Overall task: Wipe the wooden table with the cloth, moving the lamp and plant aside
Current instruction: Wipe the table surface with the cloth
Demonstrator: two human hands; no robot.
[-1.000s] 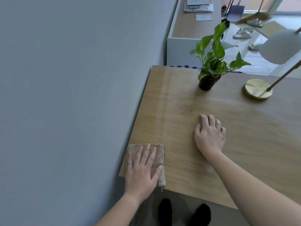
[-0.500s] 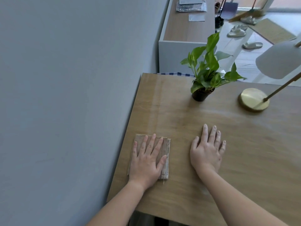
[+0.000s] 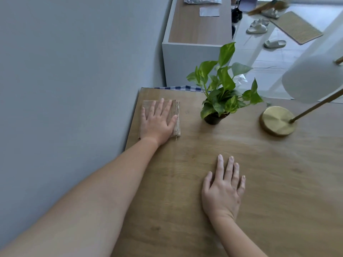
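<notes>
Left hand [image 3: 157,123] flat, fingers straight and spread, pressing folded beige cloth [image 3: 177,117] onto light wooden table [image 3: 278,182] at far left corner beside grey wall [image 3: 74,89]; right hand [image 3: 222,190] flat on bare wood, holding nothing; green leafy potted plant [image 3: 220,91] and brass-based white-shaded lamp [image 3: 277,120] stand right of cloth, apart.

Folded beige cloth [image 3: 147,104] on wooden table [image 3: 204,145] corner, potted plant [image 3: 222,86], brass lamp [image 3: 277,120]

Grey wall [image 3: 74,89] spans 9 o'clock. White cabinet [image 3: 185,62] with wood top stands at 12 o'clock. Pale floor [image 3: 289,52], slippers [image 3: 257,28] and woven mat [image 3: 297,26] lie at 1 o'clock.
</notes>
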